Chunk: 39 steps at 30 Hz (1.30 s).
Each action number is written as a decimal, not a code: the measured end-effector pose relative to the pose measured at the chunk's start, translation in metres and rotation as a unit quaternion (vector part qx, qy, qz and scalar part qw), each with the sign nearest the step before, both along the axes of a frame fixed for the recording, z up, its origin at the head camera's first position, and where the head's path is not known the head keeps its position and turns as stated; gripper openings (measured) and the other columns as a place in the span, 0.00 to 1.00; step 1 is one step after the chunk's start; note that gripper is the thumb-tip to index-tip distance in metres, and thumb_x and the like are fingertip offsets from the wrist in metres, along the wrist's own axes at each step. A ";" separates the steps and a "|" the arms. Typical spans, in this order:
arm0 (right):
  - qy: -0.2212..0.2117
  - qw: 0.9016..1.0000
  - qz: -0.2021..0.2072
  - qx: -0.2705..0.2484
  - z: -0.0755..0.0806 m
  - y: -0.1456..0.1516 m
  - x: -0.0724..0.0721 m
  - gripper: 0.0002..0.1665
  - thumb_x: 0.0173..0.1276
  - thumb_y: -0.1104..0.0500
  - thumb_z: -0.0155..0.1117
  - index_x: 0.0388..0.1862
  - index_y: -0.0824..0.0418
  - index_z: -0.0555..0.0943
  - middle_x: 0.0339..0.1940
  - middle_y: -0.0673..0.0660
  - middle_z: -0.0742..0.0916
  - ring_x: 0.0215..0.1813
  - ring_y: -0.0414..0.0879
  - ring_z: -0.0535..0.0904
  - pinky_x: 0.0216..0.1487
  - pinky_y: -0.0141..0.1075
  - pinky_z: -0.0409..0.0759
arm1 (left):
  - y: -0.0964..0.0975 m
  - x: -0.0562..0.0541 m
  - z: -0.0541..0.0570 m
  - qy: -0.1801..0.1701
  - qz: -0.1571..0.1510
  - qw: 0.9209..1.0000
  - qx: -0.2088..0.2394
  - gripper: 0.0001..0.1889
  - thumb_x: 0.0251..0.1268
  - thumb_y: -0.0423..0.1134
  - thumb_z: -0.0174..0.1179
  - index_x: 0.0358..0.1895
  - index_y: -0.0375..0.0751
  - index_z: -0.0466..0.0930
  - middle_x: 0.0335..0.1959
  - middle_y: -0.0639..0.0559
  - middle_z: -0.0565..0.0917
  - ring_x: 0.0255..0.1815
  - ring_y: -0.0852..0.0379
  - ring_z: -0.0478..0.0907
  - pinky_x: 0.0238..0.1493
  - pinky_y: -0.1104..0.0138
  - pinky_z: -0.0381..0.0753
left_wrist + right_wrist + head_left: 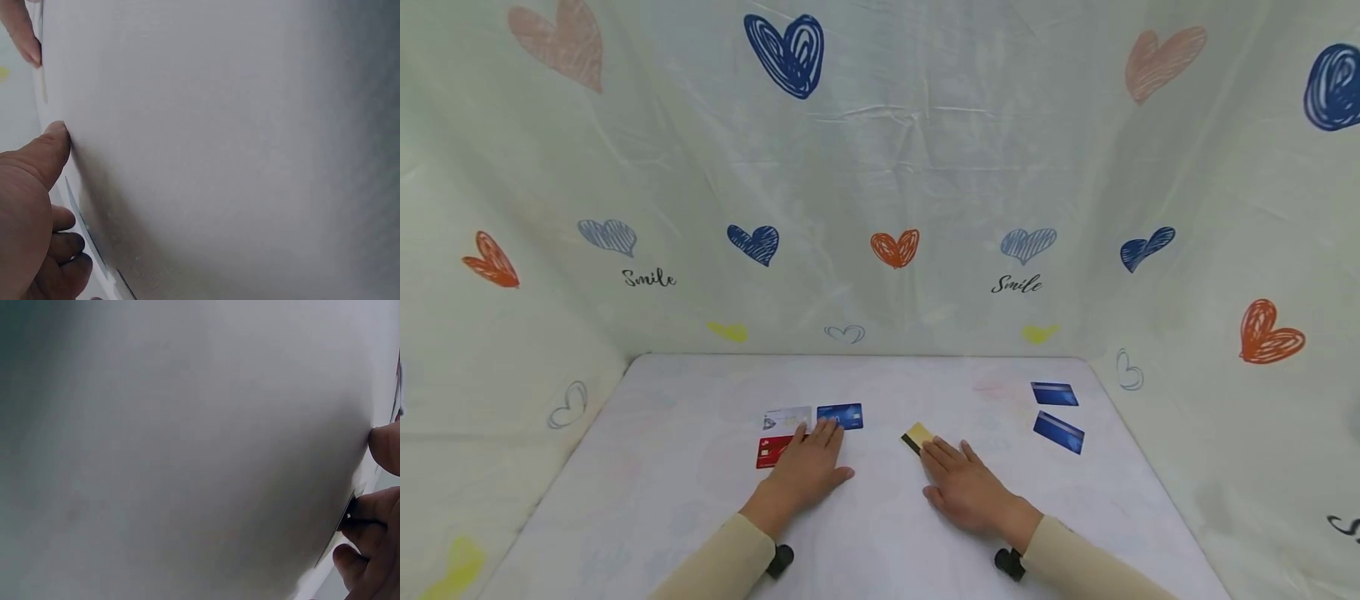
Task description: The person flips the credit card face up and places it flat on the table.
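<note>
My left hand (808, 471) lies palm down, its fingers straight and its thumb out to the side. Its fingertips rest at the lower edge of a blue card (852, 412) and cover part of a red card (769, 452). Just above the red card is a silver-white card (784, 417). Toward the middle of the table, my right hand (970, 492) presses its extended fingers on a gold card (917, 434) with a dark stripe, hiding its lower right part. In the right wrist view, the thumb (386, 449) stays apart from that card's edge.
Two blue cards with pale stripes, one upper (1054, 394) and one lower (1060, 432), lie at the back right of the white table (880, 542). A pale curtain (940, 167) printed with hearts hangs behind and along both sides.
</note>
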State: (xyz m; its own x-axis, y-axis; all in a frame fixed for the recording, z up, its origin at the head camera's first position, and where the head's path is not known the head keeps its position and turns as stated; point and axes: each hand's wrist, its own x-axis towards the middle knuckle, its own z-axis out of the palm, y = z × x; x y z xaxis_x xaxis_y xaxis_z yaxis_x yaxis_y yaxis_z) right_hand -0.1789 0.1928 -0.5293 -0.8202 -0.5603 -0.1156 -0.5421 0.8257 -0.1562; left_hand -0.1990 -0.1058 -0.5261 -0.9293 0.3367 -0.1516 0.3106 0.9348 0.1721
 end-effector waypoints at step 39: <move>0.076 0.996 0.049 -0.028 -0.001 -0.039 -0.021 0.37 0.71 0.37 0.71 0.70 0.57 0.78 0.65 0.53 0.82 0.67 0.50 0.77 0.68 0.49 0.78 | 0.022 0.034 0.001 0.068 -0.008 0.997 0.024 0.36 0.58 0.60 0.77 0.66 0.45 0.82 0.58 0.46 0.83 0.62 0.45 0.75 0.64 0.46 0.77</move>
